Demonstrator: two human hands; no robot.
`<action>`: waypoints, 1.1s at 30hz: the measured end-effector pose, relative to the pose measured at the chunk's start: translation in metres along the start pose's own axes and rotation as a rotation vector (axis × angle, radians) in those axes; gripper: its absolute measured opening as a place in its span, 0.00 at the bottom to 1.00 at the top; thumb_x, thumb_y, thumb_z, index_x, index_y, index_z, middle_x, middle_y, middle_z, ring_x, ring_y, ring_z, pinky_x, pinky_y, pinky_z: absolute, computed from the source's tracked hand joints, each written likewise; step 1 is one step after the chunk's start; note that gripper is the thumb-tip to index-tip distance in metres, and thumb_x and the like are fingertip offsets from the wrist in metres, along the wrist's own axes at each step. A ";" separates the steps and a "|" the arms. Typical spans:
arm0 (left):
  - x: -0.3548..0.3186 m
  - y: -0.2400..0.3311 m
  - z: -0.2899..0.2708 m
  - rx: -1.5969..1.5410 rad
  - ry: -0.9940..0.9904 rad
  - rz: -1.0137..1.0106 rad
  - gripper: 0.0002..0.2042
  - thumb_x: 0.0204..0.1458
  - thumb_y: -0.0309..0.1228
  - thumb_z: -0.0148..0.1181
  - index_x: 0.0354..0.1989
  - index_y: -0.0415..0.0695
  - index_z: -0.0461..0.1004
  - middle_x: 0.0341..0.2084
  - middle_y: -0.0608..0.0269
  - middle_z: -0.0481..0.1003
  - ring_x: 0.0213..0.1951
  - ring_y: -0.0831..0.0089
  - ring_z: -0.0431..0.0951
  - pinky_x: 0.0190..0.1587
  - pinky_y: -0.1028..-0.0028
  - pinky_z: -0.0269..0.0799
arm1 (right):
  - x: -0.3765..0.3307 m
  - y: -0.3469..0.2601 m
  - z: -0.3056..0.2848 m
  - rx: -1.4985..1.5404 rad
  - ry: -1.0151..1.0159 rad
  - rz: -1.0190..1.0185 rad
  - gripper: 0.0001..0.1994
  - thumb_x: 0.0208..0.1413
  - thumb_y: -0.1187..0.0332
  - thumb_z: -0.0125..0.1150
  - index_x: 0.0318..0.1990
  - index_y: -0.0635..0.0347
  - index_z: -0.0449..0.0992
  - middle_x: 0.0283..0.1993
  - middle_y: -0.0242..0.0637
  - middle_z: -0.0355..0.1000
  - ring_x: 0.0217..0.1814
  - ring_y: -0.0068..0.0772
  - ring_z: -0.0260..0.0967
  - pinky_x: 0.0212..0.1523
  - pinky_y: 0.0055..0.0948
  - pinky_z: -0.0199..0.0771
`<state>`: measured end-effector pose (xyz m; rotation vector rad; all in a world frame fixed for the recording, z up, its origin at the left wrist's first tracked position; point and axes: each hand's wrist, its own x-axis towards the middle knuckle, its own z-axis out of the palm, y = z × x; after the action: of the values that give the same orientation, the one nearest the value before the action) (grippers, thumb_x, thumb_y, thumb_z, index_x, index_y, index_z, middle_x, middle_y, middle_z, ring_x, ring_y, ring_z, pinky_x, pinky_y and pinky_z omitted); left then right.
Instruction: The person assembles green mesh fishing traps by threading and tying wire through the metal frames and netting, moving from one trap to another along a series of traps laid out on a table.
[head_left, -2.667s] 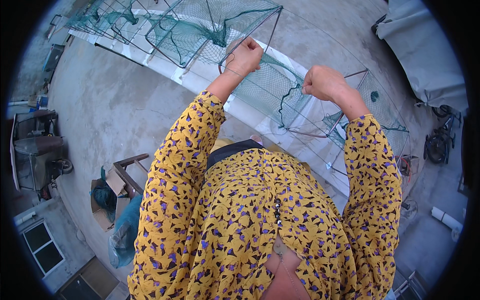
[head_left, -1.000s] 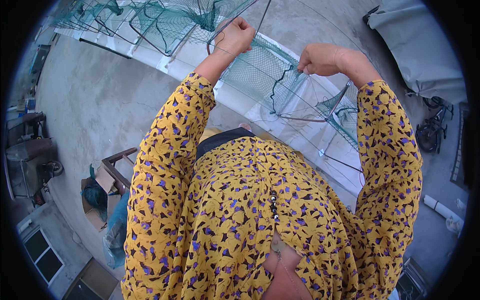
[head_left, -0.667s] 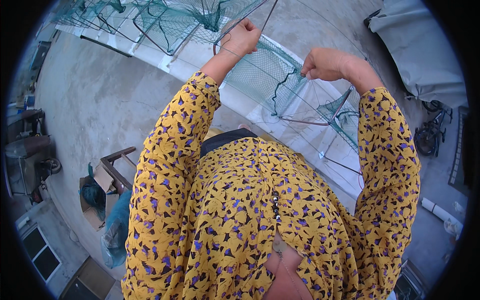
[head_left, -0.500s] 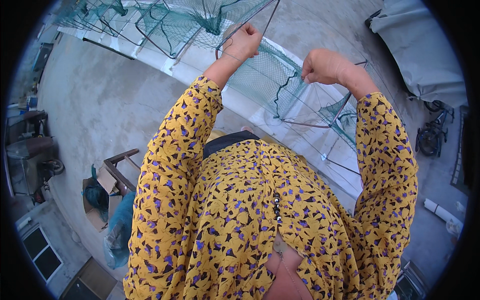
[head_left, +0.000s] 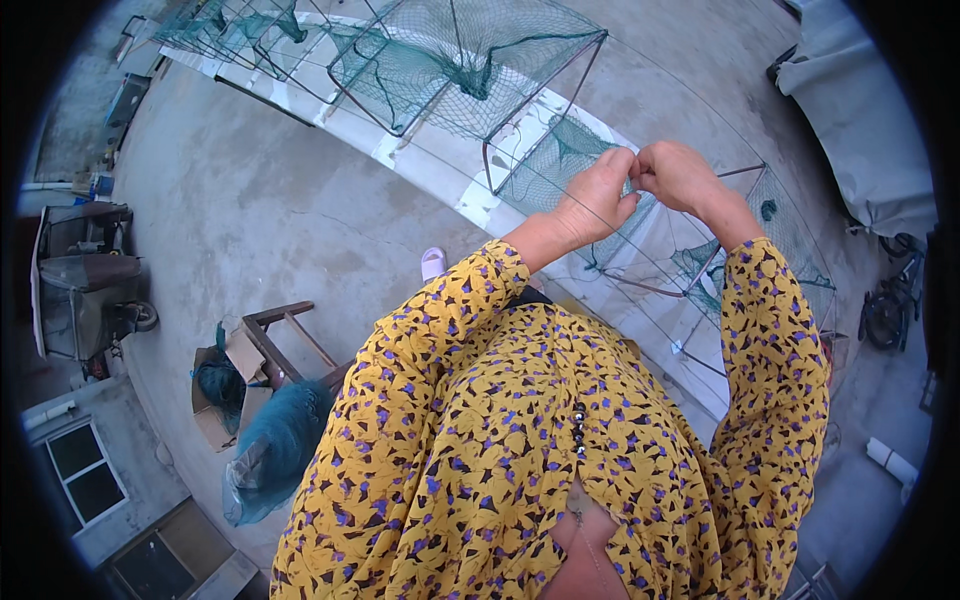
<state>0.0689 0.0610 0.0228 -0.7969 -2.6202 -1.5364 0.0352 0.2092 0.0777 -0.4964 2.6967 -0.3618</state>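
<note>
A long cage-like fishing net trap (head_left: pixel 470 75) of green mesh on dark square frames stretches across the upper part of the view. My left hand (head_left: pixel 600 195) and my right hand (head_left: pixel 680 175) meet at a mesh panel between two frames, fingertips close together. The right hand's fingers pinch the edge of the netting. The left hand is closed in a pinch, with thumb and forefinger beside the right fingertips; what it holds is too small or hidden to make out. Thin cords run past both hands.
A white strip (head_left: pixel 385 150) lies under the trap. At left stand a wooden frame (head_left: pixel 290 335), a cardboard box (head_left: pixel 215 420), a blue-green net bundle (head_left: pixel 280 440) and a three-wheeled vehicle (head_left: pixel 90 280). A grey cover (head_left: pixel 860 115) and a bicycle (head_left: pixel 885 315) are at right.
My left hand has come right and down from beside the frame to meet my right hand. The right hand has shifted slightly right and down. More of the upper frame shows.
</note>
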 end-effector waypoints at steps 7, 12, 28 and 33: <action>0.010 -0.014 0.008 -0.304 0.036 -0.141 0.08 0.46 0.23 0.58 0.29 0.37 0.64 0.21 0.59 0.71 0.18 0.76 0.73 0.19 0.77 0.68 | 0.001 -0.007 -0.004 -0.056 0.022 0.101 0.05 0.41 0.69 0.59 0.25 0.61 0.76 0.27 0.47 0.72 0.33 0.47 0.70 0.33 0.39 0.68; 0.011 -0.009 0.003 -0.450 -0.028 -0.304 0.05 0.46 0.22 0.58 0.28 0.36 0.68 0.18 0.64 0.72 0.18 0.81 0.73 0.19 0.81 0.69 | -0.006 -0.012 -0.010 -0.013 0.015 0.149 0.06 0.42 0.69 0.60 0.25 0.61 0.76 0.29 0.49 0.72 0.36 0.47 0.70 0.35 0.38 0.68; 0.012 -0.018 -0.006 -0.379 -0.088 -0.325 0.02 0.48 0.21 0.55 0.30 0.39 0.70 0.21 0.68 0.71 0.19 0.82 0.73 0.18 0.84 0.67 | -0.072 -0.032 -0.096 0.138 -0.416 0.094 0.10 0.47 0.67 0.59 0.36 0.63 0.74 0.25 0.38 0.73 0.27 0.27 0.70 0.30 0.26 0.68; 0.012 -0.019 -0.009 -0.371 -0.093 -0.340 0.02 0.48 0.22 0.55 0.30 0.38 0.70 0.22 0.68 0.70 0.19 0.82 0.73 0.18 0.84 0.67 | -0.078 -0.051 -0.076 0.206 -0.446 0.015 0.12 0.43 0.66 0.62 0.34 0.61 0.72 0.29 0.37 0.72 0.32 0.27 0.70 0.32 0.26 0.67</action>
<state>0.0481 0.0517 0.0148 -0.4503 -2.6806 -2.1678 0.0868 0.2069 0.1858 -0.4359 2.2038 -0.4579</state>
